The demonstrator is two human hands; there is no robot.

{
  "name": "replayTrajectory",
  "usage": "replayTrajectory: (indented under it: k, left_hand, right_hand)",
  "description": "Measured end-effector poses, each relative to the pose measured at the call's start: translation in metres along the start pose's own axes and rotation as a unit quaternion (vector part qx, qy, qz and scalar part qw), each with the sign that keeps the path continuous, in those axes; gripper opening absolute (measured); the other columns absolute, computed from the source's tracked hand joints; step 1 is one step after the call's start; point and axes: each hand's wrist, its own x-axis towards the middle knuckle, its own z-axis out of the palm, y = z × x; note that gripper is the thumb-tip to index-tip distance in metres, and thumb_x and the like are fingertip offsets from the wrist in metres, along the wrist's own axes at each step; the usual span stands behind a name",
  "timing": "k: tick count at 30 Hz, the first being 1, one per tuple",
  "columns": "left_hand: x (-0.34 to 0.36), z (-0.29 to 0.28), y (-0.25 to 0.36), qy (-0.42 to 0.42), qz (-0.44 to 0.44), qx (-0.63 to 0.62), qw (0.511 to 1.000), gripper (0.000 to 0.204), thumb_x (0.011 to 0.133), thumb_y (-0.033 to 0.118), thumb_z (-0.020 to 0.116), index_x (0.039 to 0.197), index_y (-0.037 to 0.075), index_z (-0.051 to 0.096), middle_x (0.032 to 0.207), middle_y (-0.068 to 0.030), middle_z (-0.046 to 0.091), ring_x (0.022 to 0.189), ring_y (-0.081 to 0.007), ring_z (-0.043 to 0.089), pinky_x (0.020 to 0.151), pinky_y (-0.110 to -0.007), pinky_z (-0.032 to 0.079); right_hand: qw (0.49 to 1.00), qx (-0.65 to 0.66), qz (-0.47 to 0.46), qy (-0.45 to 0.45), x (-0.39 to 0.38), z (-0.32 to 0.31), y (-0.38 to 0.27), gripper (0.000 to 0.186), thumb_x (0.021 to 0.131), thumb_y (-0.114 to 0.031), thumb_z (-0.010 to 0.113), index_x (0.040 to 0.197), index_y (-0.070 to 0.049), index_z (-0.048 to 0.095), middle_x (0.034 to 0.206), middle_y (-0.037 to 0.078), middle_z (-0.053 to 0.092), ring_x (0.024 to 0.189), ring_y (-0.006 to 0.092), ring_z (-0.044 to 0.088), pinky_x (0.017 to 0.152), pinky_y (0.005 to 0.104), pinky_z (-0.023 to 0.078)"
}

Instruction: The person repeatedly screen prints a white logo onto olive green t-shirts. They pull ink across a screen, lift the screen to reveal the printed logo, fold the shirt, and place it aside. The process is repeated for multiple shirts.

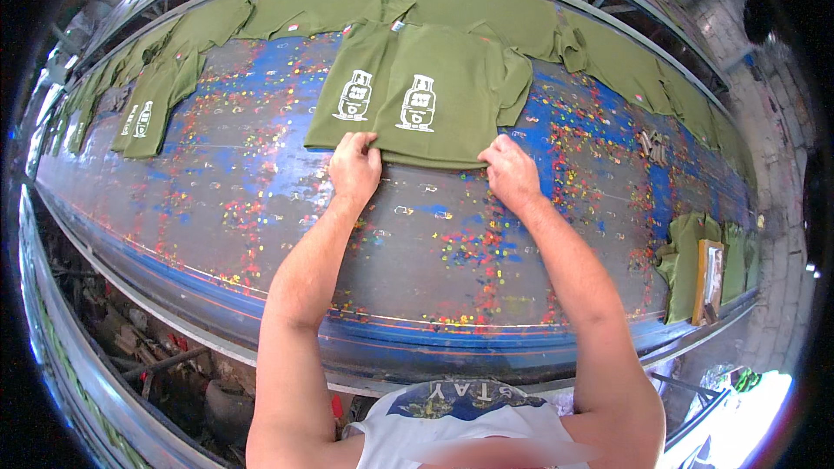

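An olive-green T-shirt (460, 69) lies on the long table (417, 252) before me, with a white bottle-shaped print on its front. A second green shirt (334, 78) with the same print lies partly under it on the left. My left hand (356, 163) pinches the near hem at its left corner, thumb and fingers together. At the right end of that hem my right hand (512, 172) is closed on the edge as well. Both arms reach forward, and the hem is stretched between the hands.
Green shirts (304, 0) line the table's far edge. Several printed ones (143, 117) lie overlapped at the left. A wood-framed screen (708, 280) leans by green cloth (686, 265) at the near right. Paint spots cover the tabletop. A metal rail (200, 339) runs along the near edge.
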Motion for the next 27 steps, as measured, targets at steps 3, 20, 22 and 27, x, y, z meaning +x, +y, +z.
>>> replayTrajectory:
  k: [3,20,22,27]
  left_hand:
    - [-0.02,0.001,-0.01,0.013,0.039,0.03,0.999,0.025,0.09,0.005,0.082,0.113,0.013,0.08,0.097,-0.0084,0.07,0.098,-0.0342,0.071,0.084,-0.049,0.059]
    - [-0.185,-0.056,0.144,-0.4,0.278,0.096,0.868,0.094,0.109,0.067,0.062,0.176,0.003,0.045,0.188,-0.0231,0.032,0.175,-0.0487,0.025,0.142,-0.065,0.022]
    - [-0.201,-0.057,0.169,-0.387,0.26,0.08,0.881,0.094,0.109,0.066,0.064,0.175,0.002,0.045,0.188,-0.0243,0.032,0.175,-0.0492,0.025,0.141,-0.064,0.022]
    - [-0.24,-0.053,0.212,-0.229,0.349,-0.007,0.909,0.092,0.108,0.062,0.068,0.176,0.003,0.045,0.188,-0.0231,0.033,0.175,-0.0485,0.025,0.142,-0.062,0.022]
  right_hand:
    - [1.0,0.02,0.006,0.0,-0.024,0.014,0.001,0.019,0.09,0.002,0.075,0.103,-0.009,0.081,0.107,0.012,0.067,0.106,0.0347,0.073,0.093,0.0473,0.065]
    - [0.983,-0.066,0.17,0.009,-0.291,-0.082,-0.091,0.081,0.099,-0.014,0.08,0.17,-0.001,0.044,0.177,0.027,0.039,0.163,0.0516,0.039,0.132,0.0628,0.035]
    - [0.983,-0.073,0.167,-0.026,-0.305,-0.09,-0.097,0.074,0.101,-0.017,0.08,0.168,-0.004,0.051,0.176,0.024,0.043,0.163,0.0493,0.041,0.131,0.0626,0.036]
    - [0.982,-0.052,0.147,-0.107,-0.327,-0.117,-0.104,0.062,0.103,-0.027,0.081,0.16,-0.01,0.062,0.167,0.019,0.052,0.158,0.044,0.048,0.127,0.0604,0.042]
